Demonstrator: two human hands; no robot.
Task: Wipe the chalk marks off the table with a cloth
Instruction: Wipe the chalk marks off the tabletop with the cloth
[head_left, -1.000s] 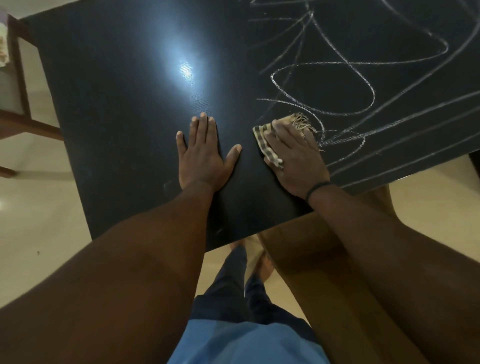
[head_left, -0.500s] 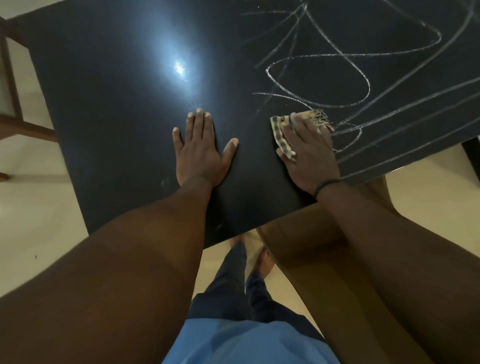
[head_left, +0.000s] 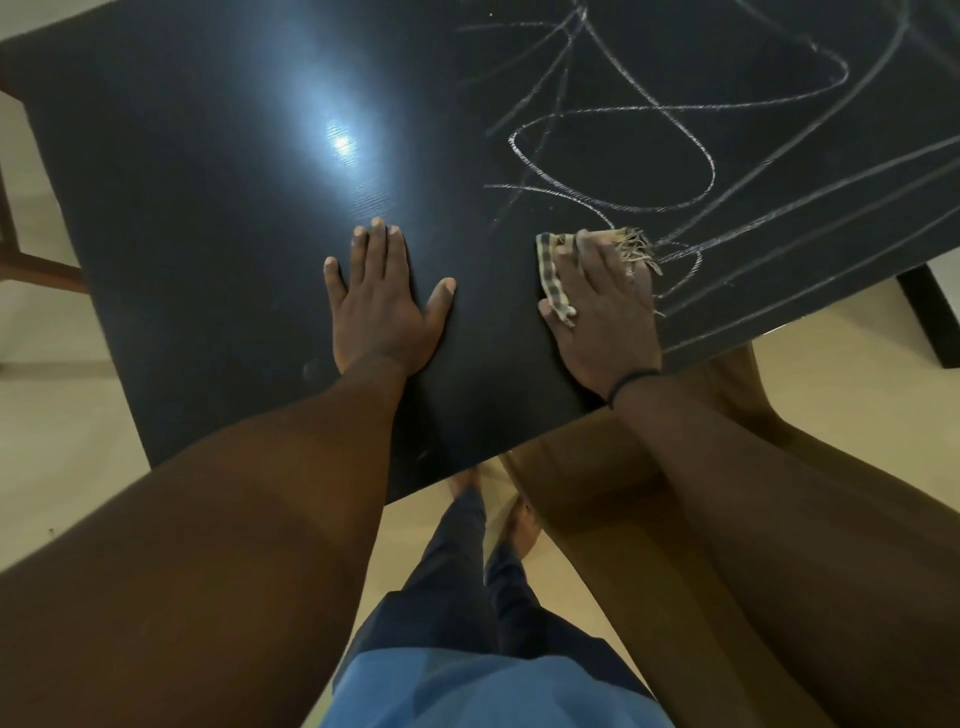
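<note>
A black table (head_left: 197, 218) fills the upper view. White chalk marks (head_left: 613, 156) loop and streak across its right half. My left hand (head_left: 382, 306) lies flat on the bare dark surface, fingers straight and together. My right hand (head_left: 605, 306) presses a checked, fringed cloth (head_left: 553, 273) flat on the table at the near edge of the chalk lines. Most of the cloth is hidden under the palm; its fringe sticks out by the fingertips.
A brown wooden chair (head_left: 623, 519) stands under my right arm at the table's near edge. Another wooden frame (head_left: 31, 270) shows at the far left. Beige floor (head_left: 62, 441) surrounds the table. My legs and feet are below the table's corner.
My right hand has slid the cloth to the right along the table into the chalk lines. My left hand stays planted in the same spot.
</note>
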